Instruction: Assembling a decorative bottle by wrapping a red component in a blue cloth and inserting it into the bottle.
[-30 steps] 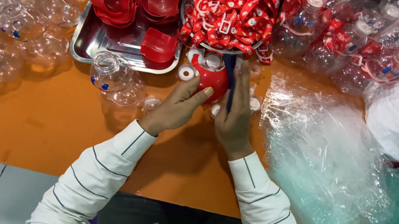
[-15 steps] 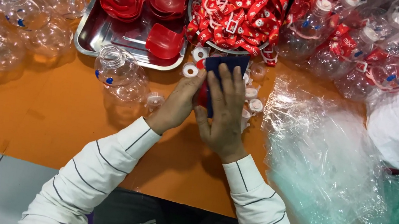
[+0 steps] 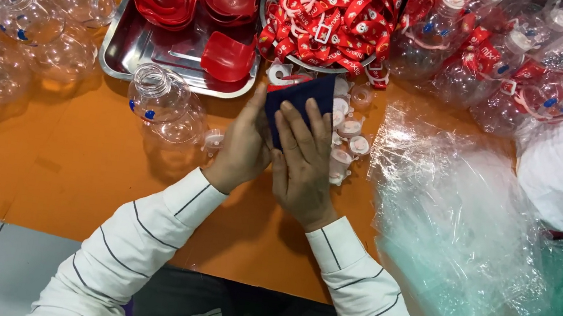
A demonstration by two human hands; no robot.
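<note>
Orange table [image 3: 62, 173]: beside steel tray [image 3: 129, 51], left hand [image 3: 243, 146] cups, right hand [image 3: 302, 164] presses flat a dark blue cloth [image 3: 300, 99]. Finished bottles [image 3: 498, 56] right of tray, many empties [image 3: 17, 22] left — approx. midway.

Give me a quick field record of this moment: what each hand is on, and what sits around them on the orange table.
left hand: cupped against the left side of a dark blue cloth
right hand: flat on the cloth, pressing down
under cloth: hidden
beside hands: clear plastic bottle on its side; small white caps
behind: steel tray with red plastic parts; round bowl of red printed straps
right: crumpled clear plastic bags
surface: orange table
</note>
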